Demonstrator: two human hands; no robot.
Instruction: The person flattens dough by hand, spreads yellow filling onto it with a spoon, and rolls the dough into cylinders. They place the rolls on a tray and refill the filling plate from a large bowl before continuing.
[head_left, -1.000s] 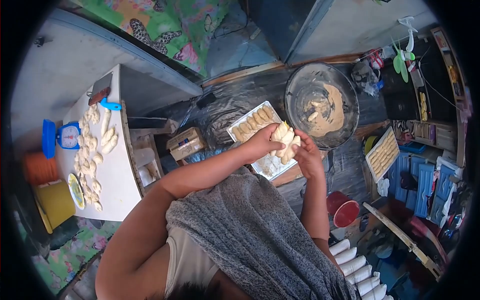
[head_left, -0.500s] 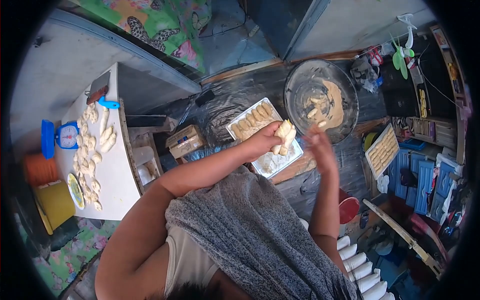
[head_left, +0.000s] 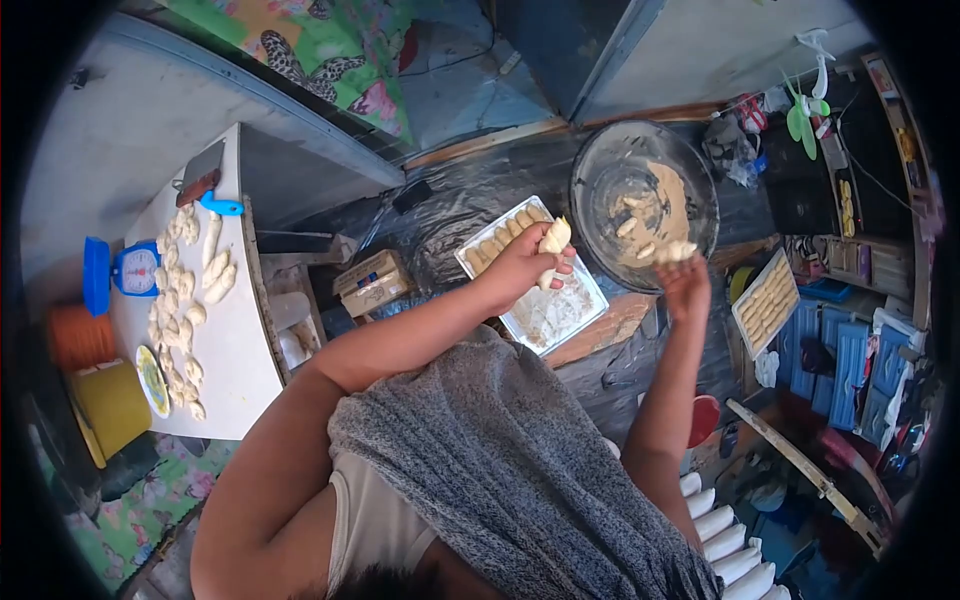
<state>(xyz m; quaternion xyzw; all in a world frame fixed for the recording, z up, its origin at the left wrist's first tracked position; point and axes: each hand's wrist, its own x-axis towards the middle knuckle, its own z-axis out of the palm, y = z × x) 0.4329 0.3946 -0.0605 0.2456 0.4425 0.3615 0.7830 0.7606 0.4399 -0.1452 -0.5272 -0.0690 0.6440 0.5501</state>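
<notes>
My left hand [head_left: 530, 268] is closed around pale dough pieces [head_left: 555, 238] above the white tray [head_left: 541, 350]. Rows of shaped dough rolls [head_left: 505, 234] lie in the tray's upper part, and its lower part shows floury residue. Over the near edge of the big round basin [head_left: 590, 160], my right hand [head_left: 684, 286] has a twisted dough piece [head_left: 675, 252] at its fingertips. Brown crumbs [head_left: 668, 200] and several dough pieces lie inside the basin.
On the left, a white table [head_left: 235, 370] bears many dough pieces, a blue scale [head_left: 135, 270] and a scraper [head_left: 200, 185]. A cardboard box [head_left: 372, 284] stands left of the tray. Another filled tray [head_left: 767, 303] is at right, below a green fan [head_left: 799, 122].
My right hand has moved right and now has a dough piece at its fingertips over the basin. My left hand has shifted slightly left, with less dough showing in it.
</notes>
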